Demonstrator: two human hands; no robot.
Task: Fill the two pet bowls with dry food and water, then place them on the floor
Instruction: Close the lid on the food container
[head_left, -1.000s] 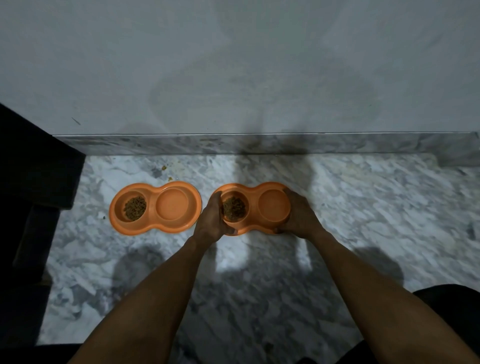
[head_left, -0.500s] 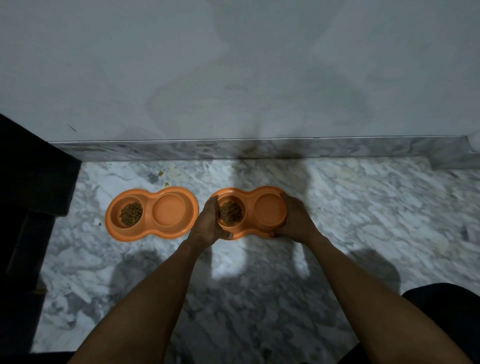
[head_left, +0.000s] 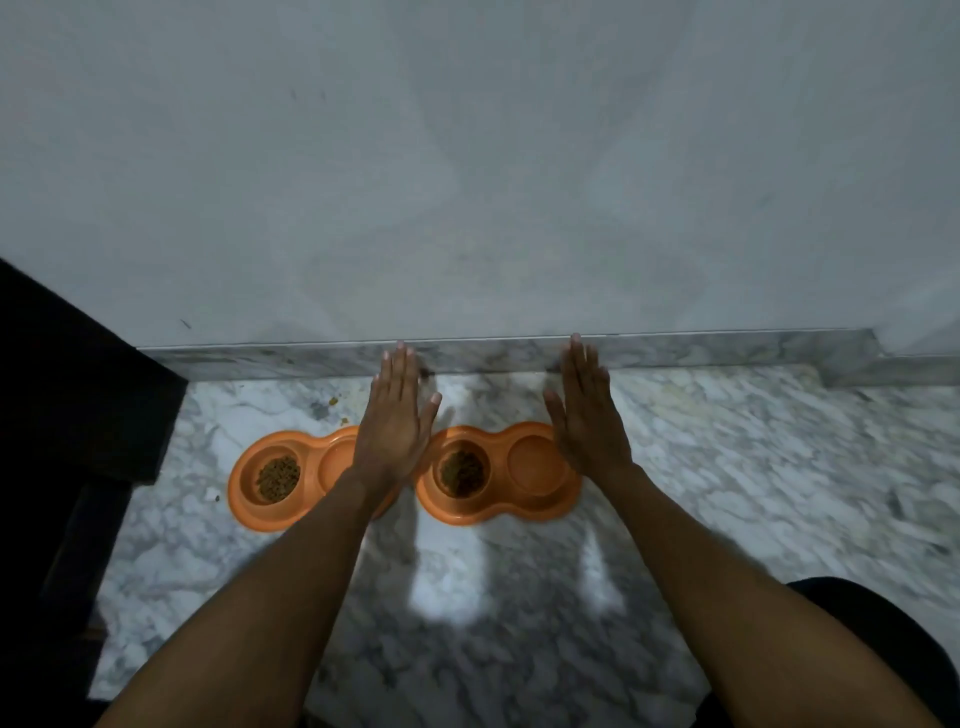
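Note:
Two orange double pet bowls stand side by side on the marble floor. The left bowl (head_left: 249, 486) holds brown dry food (head_left: 279, 478) in its left cup; my left arm hides part of its right cup. The right bowl (head_left: 498, 506) has dry food (head_left: 462, 472) in its left cup, and its right cup (head_left: 535, 460) looks filled with clear liquid. My left hand (head_left: 395, 415) hovers flat and open above the gap between the bowls. Over the right bowl's right end my right hand (head_left: 587, 415) is also flat, open and holding nothing.
A grey wall (head_left: 467, 182) with a marble skirting (head_left: 493, 356) runs just behind the bowls. Dark furniture (head_left: 67, 415) stands at the left. A few spilled kibbles (head_left: 335, 402) lie near the skirting. My dark-clothed knee (head_left: 883, 649) is at the lower right.
Both hands have let go of the right bowl and lifted, fingers stretched out flat. The bowl stays on the floor. The camera has tilted upward.

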